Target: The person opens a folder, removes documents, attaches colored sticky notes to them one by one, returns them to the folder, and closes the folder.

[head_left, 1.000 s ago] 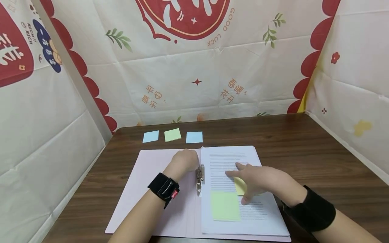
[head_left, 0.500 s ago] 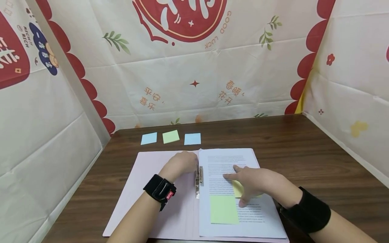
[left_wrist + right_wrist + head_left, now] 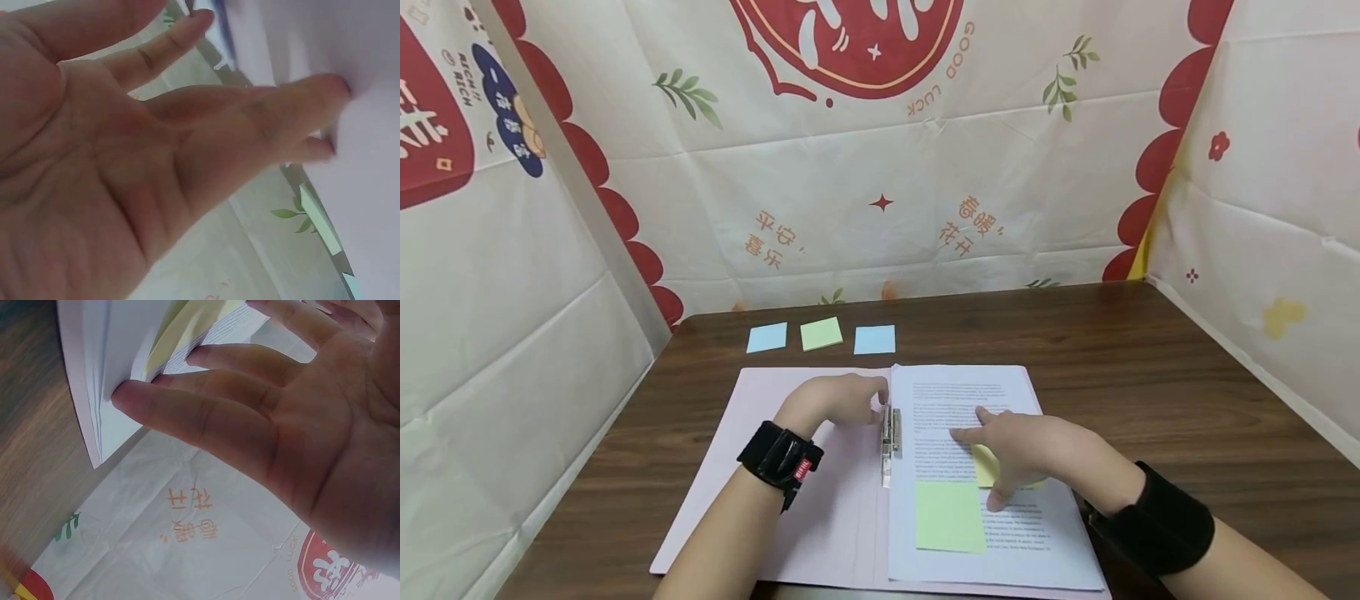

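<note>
An open pink folder (image 3: pixel 790 467) lies on the brown table, with a stack of printed pages (image 3: pixel 1000 533) on its right half and a metal clip (image 3: pixel 891 437) at the spine. My left hand (image 3: pixel 850 398) rests on the left flap beside the clip, and in the left wrist view its fingertips (image 3: pixel 331 87) touch the pale folder surface (image 3: pixel 369 187). My right hand (image 3: pixel 1015 450) presses a yellow sticky note (image 3: pixel 983 467) onto the page with straight fingers (image 3: pixel 187 419). The hand partly covers that note (image 3: pixel 187 331). A green sticky note (image 3: pixel 950 517) sits lower on the same page.
Three sticky-note pads lie in a row behind the folder: blue (image 3: pixel 767 337), green (image 3: pixel 822 333) and blue (image 3: pixel 875 339). Printed cloth walls (image 3: pixel 880 208) close in the table at the back and on both sides. Bare wood (image 3: pixel 1187 375) shows to the right.
My left hand and wrist have drawn slightly left, away from the clip. The right hand stays pressed on the yellow note.
</note>
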`<state>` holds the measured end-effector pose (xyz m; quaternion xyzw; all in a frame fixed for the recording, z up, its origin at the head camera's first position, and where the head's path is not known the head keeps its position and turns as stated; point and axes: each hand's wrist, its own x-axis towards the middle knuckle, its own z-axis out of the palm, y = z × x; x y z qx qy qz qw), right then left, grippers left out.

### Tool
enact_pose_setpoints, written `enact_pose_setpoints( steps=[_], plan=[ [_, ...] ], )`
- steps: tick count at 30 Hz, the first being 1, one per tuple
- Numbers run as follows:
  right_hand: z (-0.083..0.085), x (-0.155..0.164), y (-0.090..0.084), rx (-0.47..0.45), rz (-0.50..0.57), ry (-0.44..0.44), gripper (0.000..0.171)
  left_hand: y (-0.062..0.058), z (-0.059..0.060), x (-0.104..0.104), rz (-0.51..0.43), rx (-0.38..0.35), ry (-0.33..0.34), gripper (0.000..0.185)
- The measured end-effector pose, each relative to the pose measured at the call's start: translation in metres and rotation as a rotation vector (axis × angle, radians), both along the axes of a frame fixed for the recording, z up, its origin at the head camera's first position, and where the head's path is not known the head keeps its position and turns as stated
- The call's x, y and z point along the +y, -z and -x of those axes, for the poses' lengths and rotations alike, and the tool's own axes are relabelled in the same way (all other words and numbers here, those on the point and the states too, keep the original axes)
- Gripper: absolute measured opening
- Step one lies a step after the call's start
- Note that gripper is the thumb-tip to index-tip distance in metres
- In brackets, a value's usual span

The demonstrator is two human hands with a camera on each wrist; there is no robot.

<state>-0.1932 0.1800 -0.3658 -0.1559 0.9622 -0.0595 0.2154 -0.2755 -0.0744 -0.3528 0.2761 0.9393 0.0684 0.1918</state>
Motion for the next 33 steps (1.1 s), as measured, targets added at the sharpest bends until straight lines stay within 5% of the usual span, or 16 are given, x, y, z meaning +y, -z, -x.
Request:
enact_pose_setpoints(
  steps=[5, 9, 15, 21, 27, 33],
  plan=[
    [0.001, 0.001, 0.0, -0.001, -0.006, -0.005, 0.1, -0.01, -0.002, 0.0, -0.086, 0.042, 0.066, 0.003],
    [0.001, 0.001, 0.0, 0.003, -0.014, -0.01, 0.1, -0.017, -0.006, -0.003, -0.112, 0.026, 0.112, 0.011],
    [0.002, 0.0, 0.0, 0.012, -0.02, -0.007, 0.101, -0.021, -0.013, -0.003, -0.106, -0.028, 0.091, 0.016],
    [0.001, -0.001, 0.0, 0.007, -0.01, -0.003, 0.101, -0.014, -0.013, 0.002, -0.097, -0.074, 0.051, 0.012],
    [0.002, -0.003, -0.001, 0.009, -0.012, -0.006, 0.101, -0.007, -0.016, 0.012, 0.037, -0.027, -0.068, 0.092],
    [0.0, -0.003, -0.002, -0.004, -0.014, -0.009, 0.101, -0.008, -0.016, 0.007, 0.066, -0.054, -0.126, 0.096]
  ],
)
